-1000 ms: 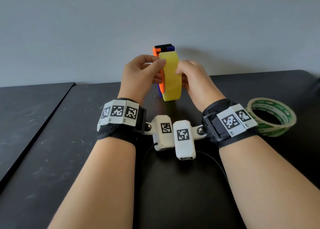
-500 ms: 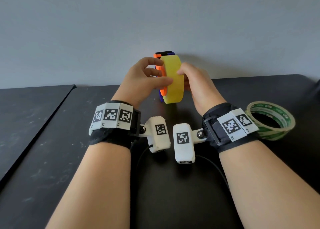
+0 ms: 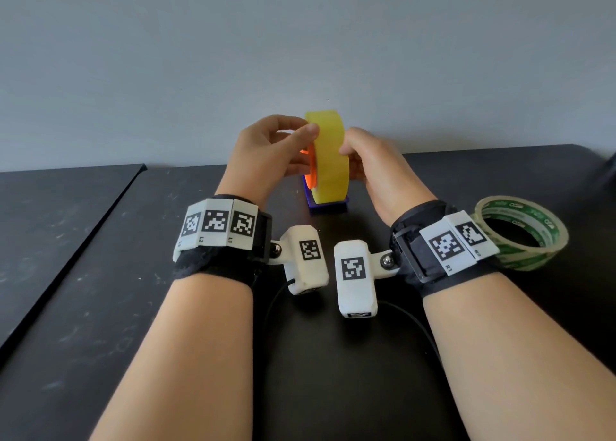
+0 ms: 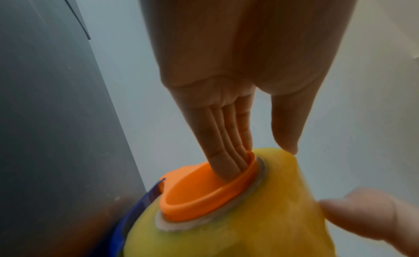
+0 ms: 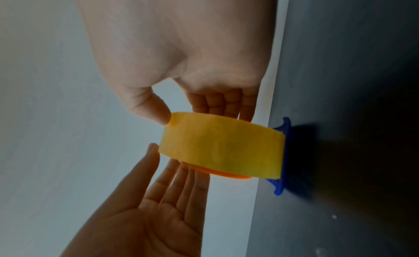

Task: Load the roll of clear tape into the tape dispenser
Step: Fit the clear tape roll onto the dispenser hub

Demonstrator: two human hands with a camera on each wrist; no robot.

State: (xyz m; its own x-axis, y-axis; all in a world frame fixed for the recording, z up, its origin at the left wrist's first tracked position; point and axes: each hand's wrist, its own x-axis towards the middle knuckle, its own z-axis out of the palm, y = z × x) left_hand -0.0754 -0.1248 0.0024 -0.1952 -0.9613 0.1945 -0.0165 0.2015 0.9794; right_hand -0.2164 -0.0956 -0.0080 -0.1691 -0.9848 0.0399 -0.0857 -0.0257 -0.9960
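Note:
The yellowish clear tape roll (image 3: 330,160) stands on edge, seated over the tape dispenser's orange hub (image 4: 204,189). The dispenser's blue base (image 3: 328,204) rests on the black table (image 3: 100,274) near the wall. My left hand (image 3: 300,134) has its fingers inside the hub and its thumb on the roll's top rim. My right hand (image 3: 360,154) grips the roll (image 5: 222,146) from the other side, thumb on the rim and fingers behind its right face. The rest of the dispenser is hidden behind the roll and hands.
A second tape roll with a green-printed core (image 3: 523,259) lies flat on the table by my right wrist. A black cable (image 3: 413,317) runs under my forearms. A seam splits the table from another dark surface (image 3: 50,224) on the left. The grey wall is close behind.
The roll now covers the dispenser's top, which showed above it before. My left thumb moved from the roll's side up to its top rim. The right hand kept its hold.

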